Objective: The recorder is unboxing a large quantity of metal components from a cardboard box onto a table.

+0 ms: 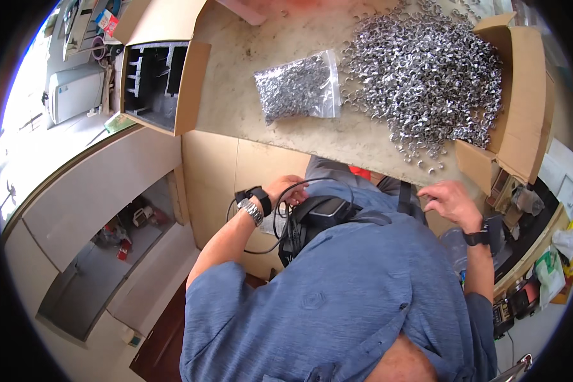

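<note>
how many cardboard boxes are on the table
2. One open cardboard box with black dividers inside sits at the table's left end; another cardboard box lies at the right end, beside the heap of metal rings.

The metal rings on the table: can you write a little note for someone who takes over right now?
Left hand: by the chest, fingers at a black cable; whether its grip is closed on it cannot be told.
Right hand: open and empty, just below the table edge, nearest the loose rings.
Things: a big pile of metal rings lies loose on the table beside a cardboard box. A clear bag filled with rings lies left of the pile.
Done: one bag filled.
Left: most rings are still loose.
</note>
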Demonstrator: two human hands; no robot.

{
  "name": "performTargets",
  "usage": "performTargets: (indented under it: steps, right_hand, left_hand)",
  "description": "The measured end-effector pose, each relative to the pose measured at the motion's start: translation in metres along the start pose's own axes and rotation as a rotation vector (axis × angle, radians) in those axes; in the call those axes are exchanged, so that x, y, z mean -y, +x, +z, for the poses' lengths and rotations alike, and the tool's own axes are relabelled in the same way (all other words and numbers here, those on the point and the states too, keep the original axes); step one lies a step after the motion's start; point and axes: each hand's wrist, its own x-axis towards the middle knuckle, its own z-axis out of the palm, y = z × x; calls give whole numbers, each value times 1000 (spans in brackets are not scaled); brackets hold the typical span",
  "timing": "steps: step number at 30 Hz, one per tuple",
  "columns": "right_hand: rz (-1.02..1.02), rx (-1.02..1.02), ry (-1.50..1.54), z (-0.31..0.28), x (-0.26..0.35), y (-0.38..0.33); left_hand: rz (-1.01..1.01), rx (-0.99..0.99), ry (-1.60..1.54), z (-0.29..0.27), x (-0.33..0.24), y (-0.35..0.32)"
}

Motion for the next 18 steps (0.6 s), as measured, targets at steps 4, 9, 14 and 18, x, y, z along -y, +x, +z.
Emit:
performTargets:
  steps: [4,9,14,18]
  right_hand:
    - [-308,12,-16,25,-2,35]
    - [-299,101,-1,30,-10,58]
    - [-326,-5,35,31,-41,63]
    - [-247,-2,-2,32,-48,64]
  left_hand:
    - [-65,-21,-16,5,-4,-3]
    - [-113,-101,-34,4,8,11]
    - [-122,-109,205,3,30,21]
    - [-155,-73,272,-4,50,33]
